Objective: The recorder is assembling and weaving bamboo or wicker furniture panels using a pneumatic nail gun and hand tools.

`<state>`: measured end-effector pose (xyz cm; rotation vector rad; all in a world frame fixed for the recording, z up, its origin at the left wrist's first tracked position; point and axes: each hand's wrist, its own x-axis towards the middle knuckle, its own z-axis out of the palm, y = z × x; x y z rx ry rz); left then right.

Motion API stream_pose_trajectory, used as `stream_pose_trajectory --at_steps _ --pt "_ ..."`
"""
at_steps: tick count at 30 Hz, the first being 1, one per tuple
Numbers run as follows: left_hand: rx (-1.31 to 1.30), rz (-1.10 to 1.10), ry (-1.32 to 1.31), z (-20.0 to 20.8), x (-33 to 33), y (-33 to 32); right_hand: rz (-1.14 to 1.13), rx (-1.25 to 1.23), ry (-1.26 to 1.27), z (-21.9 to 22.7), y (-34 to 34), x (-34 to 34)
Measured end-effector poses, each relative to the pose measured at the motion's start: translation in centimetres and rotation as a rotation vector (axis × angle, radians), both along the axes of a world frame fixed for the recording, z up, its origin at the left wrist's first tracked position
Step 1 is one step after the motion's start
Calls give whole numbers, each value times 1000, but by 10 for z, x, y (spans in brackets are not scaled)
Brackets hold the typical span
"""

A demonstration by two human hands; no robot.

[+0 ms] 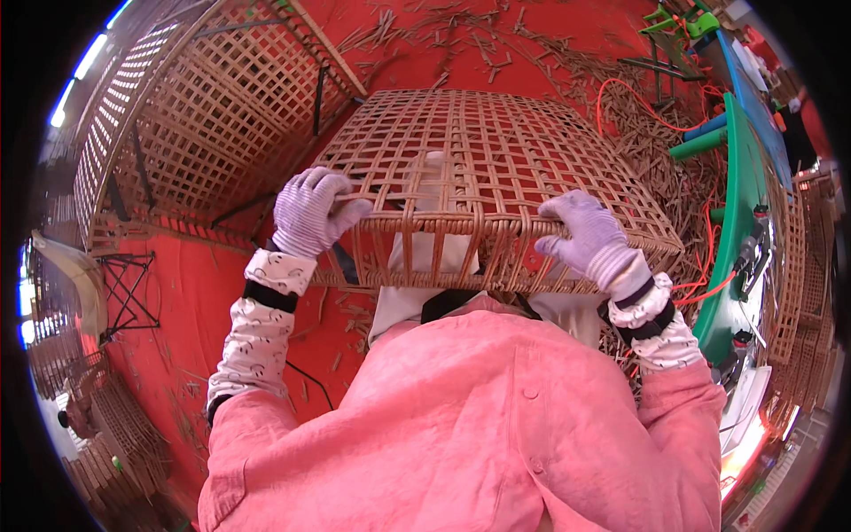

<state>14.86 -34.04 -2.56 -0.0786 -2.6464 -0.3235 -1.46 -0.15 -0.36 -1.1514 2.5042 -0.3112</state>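
In front of my body is a brown wicker frame with an open lattice top and a wrapped near edge. My left hand, in a striped lilac glove, is closed at its near left corner, fingers bent and thumb pointing inward. My right hand, gloved alike, holds the near edge toward the right, its fingers over the rim and its thumb lower down. The undersides of both grips are hidden. White cloth and part of my lap show through the lattice.
A large woven lattice piece with dark struts stands at the left. Scattered cane offcuts cover the red floor at the far right. A green table bears tools, and an orange hose curves nearby. A black folding stand is at left.
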Motion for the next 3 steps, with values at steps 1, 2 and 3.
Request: stream_pose_trajectory --at_steps 1,2,3 --pt "12 -11 88 3 -8 12 10 41 12 -4 -4 -3" --pt "24 3 150 3 -16 31 17 97 20 -7 -6 -6" --pt "25 -25 174 12 -18 38 17 130 -51 -9 -7 -13"
